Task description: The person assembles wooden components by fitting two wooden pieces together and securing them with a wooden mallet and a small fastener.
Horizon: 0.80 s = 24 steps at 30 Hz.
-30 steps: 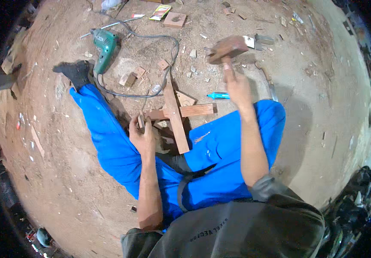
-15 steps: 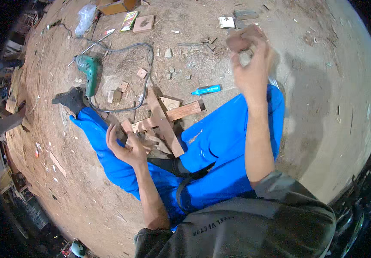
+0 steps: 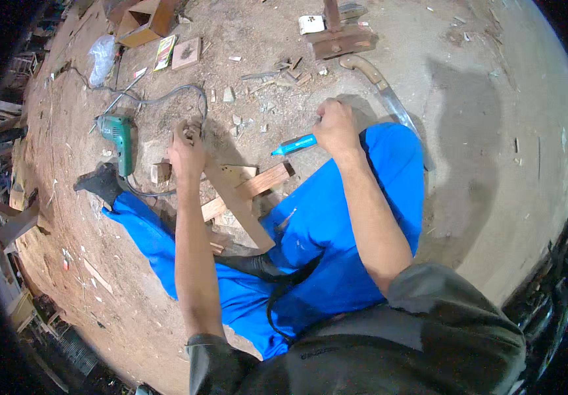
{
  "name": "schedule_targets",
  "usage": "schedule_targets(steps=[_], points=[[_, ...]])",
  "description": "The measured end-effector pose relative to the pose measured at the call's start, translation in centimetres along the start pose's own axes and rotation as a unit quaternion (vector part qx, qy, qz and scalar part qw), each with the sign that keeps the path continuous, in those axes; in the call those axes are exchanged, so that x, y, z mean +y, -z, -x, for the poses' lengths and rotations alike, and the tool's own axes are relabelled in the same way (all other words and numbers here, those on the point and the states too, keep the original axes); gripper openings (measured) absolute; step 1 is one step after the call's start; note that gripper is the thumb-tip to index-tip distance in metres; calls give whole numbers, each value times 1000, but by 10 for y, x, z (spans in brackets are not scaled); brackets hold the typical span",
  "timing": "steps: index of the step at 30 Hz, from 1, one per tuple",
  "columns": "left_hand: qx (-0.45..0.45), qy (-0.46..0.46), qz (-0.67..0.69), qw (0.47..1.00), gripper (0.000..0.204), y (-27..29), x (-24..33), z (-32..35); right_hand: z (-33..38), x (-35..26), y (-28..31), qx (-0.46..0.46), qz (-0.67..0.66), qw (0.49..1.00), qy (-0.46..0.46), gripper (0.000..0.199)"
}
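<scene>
My right hand (image 3: pixel 338 129) is held low over the ground with its fingers curled in; what is in them, if anything, is hidden. Against its left side lies a blue marker (image 3: pixel 292 145), tip pointing left. My left hand (image 3: pixel 187 153) reaches forward beside the upper end of a flat wooden slat (image 3: pixel 236 205). Its fingers are bent inward, and I cannot make out what they hold. The slat lies across a reddish wooden bar (image 3: pixel 267 182), forming a cross between my legs. Beyond my right hand, a wooden mallet (image 3: pixel 340 44) rests on the ground.
A long knife (image 3: pixel 389 95) with a wooden handle lies by my right knee. To the left are a green power drill (image 3: pixel 121 141) with its cord and a small wood block (image 3: pixel 160 172). Farther off stand a wooden box (image 3: pixel 144 23) and a clear plastic bag (image 3: pixel 101 58).
My right hand has come down and left to the marker; the mallet now lies on the ground at the far side. My left hand has moved forward, its fingers curling. The view has shifted slightly.
</scene>
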State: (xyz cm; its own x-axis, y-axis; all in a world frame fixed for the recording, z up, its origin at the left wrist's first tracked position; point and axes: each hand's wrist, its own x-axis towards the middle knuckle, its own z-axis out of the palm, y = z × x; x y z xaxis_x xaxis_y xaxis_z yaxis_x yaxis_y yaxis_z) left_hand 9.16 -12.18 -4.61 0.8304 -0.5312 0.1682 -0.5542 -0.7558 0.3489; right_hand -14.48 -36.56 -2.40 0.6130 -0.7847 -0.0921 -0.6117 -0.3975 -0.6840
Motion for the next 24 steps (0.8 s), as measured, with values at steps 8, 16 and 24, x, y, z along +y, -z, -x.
schedule_targets(steps=[8,16,24], points=[[83,29,86,992,33,11,-5,16,5,6,-26,3,32,998,49,12],[122,98,321,934,16,61,28,88,0,1,-21,-34,88,995,23,13],[7,267,521,811,29,70,43,182,15,-7,-28,50,110,987,107,21]])
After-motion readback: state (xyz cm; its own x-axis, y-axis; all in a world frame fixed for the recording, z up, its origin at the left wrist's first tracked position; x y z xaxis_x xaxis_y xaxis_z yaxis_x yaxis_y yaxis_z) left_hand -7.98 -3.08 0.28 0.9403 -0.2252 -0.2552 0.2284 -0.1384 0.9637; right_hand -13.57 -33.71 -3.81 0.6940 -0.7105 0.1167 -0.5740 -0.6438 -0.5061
